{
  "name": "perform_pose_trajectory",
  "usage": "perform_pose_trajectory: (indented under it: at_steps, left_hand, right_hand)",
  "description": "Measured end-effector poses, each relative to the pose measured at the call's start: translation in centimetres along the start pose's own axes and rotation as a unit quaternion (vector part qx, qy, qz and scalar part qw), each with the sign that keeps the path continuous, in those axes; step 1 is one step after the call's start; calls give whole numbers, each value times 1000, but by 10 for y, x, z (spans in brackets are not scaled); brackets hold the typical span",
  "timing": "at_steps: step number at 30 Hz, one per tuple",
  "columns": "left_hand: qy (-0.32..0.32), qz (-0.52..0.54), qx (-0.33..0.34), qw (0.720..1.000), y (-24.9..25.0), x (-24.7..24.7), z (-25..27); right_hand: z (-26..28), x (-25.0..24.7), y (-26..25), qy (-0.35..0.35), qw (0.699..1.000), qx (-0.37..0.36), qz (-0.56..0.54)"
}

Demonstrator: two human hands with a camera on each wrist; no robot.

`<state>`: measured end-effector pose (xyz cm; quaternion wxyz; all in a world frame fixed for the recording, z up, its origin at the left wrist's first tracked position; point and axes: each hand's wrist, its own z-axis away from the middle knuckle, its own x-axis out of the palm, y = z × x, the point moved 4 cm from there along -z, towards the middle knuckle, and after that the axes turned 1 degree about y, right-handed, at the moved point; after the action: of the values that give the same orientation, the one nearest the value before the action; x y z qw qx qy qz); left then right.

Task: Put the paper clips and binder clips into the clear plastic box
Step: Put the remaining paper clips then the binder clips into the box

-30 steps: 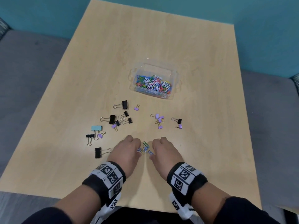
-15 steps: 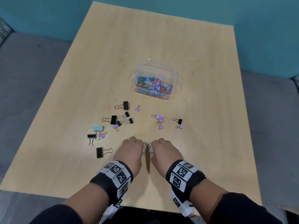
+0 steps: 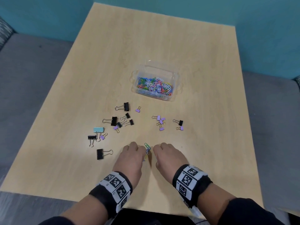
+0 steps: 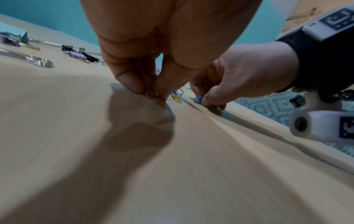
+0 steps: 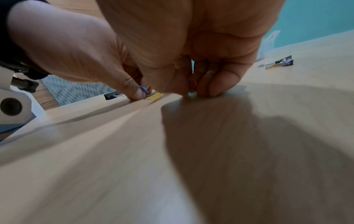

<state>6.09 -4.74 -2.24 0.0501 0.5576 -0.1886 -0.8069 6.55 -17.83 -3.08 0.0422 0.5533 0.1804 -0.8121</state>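
Note:
A clear plastic box (image 3: 176, 82) stands mid-table with a heap of coloured paper clips (image 3: 154, 85) inside. Near the front edge my left hand (image 3: 139, 151) and right hand (image 3: 158, 152) sit knuckles-up, close together, with a few loose paper clips (image 3: 147, 149) between them. In the right wrist view my left hand's thumb and finger pinch a blue paper clip (image 5: 143, 89), beside a yellow paper clip (image 5: 156, 96) flat on the wood. In the left wrist view my right hand pinches another blue paper clip (image 4: 198, 100) against the table. Black, purple and light-blue binder clips lie beyond the hands.
Black binder clips (image 3: 113, 120) and a light-blue one (image 3: 98, 129) are scattered at the left. Small purple ones (image 3: 160, 121) lie at the centre right. The wooden table (image 3: 211, 143) is bare to the right of my hands, with grey seating around it.
Both hands have slid closer together. The loose paper clips between them are bunched into a tighter cluster. The binder clips and the box have not moved.

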Motion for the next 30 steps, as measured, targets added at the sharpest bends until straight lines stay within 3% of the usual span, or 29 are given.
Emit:
perform_pose_trajectory:
  at_steps: [7,12,17,20,22,24,26,30]
  left_hand:
    - [21,2,-6,1000,-11,10,3]
    - [35,-39,27,998,-6,6,3]
    - [-33,-54,72,995,-5,14,6]
    - [-26,75,-16,997,-15,-2,-3]
    - [-9,209,-91,974,-26,-23,-20]
    - [48,300,-124,945,-32,-55,-48]
    - [103,331,-121,930,-30,-89,-89]
    - [145,313,-88,935,-8,-133,-169]
  right_hand:
    - [5,8,8,-5,999,-28,24]
    - [1,8,11,11,998,-46,32]
    - [1,9,14,-8,999,-44,6]
    - [-5,-4,22,-18,996,21,-86]
    - [-16,-21,34,-40,970,98,-217]
    - [-34,-49,51,15,934,152,-323]
    - [-61,-80,68,86,921,173,-338]
    - [-123,-132,77,156,910,179,-341]
